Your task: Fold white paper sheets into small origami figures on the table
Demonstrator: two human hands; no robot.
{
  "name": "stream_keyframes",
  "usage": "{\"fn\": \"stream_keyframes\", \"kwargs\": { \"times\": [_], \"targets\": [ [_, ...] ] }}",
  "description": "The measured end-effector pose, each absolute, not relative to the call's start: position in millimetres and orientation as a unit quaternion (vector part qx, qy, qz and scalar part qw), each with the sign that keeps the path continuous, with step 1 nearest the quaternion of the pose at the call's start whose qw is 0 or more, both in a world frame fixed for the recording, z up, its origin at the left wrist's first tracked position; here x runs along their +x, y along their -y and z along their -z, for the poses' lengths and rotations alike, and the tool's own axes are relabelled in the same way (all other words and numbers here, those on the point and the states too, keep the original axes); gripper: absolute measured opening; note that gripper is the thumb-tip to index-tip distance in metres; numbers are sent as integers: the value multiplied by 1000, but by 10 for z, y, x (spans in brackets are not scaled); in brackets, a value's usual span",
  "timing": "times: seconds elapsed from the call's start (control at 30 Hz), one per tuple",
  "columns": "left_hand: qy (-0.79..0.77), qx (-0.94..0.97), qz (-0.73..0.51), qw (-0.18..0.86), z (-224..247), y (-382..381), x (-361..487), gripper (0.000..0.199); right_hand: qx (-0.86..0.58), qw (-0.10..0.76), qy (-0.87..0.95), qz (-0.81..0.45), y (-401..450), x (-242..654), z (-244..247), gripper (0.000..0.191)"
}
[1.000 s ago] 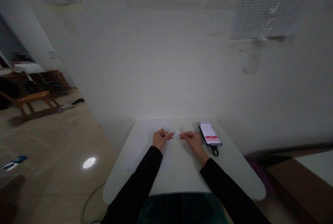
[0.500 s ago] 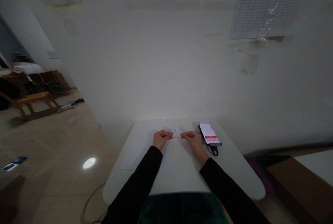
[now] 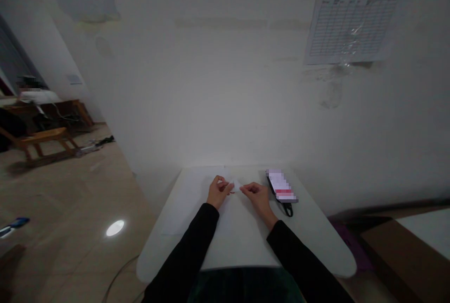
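Observation:
A small folded piece of white paper (image 3: 236, 185) is between my two hands, above the white table (image 3: 246, 246). My left hand (image 3: 218, 191) pinches its left side, with the thumb and fingertips pressed together. My right hand (image 3: 256, 194) has its thumb and index finger closed at the paper's right edge. Under and beside my left hand lie large white sheets (image 3: 190, 200) on the table's left part. A phone (image 3: 281, 185) with a lit, blurred screen rests to the right of my right hand.
The wall (image 3: 225, 96) rises behind the table, with a printed chart (image 3: 351, 28) taped on it. A cardboard box (image 3: 404, 242) stands at the right. At the far left are a wooden chair (image 3: 45, 135) and a person in white (image 3: 44, 96). A cable lies on the floor.
The view has shifted slightly. My right hand has come a little closer to my left, and the small paper between them is turned and shows narrower.

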State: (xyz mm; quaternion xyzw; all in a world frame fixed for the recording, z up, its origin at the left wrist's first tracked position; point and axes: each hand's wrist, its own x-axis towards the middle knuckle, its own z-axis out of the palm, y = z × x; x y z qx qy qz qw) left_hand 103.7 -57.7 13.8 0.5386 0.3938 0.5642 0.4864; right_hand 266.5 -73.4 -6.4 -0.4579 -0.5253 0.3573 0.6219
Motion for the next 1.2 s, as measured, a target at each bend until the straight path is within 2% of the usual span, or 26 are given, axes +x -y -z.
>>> {"fn": "stream_keyframes", "kwargs": {
  "times": [0.17,0.47,0.87,1.2],
  "targets": [
    [-424,537,-556,472,-155,590,1036,45,-444,605,563,-345,707,2619,117,28],
    [-436,466,-570,518,-125,567,1022,45,-451,616,526,-376,724,2596,58,34],
    [-419,465,-573,529,-115,576,1019,44,-481,611,492,-392,823,2615,-59,24],
    [-408,476,-571,530,-71,546,1036,45,-458,650,465,-388,811,2606,-25,35]
  ]
}}
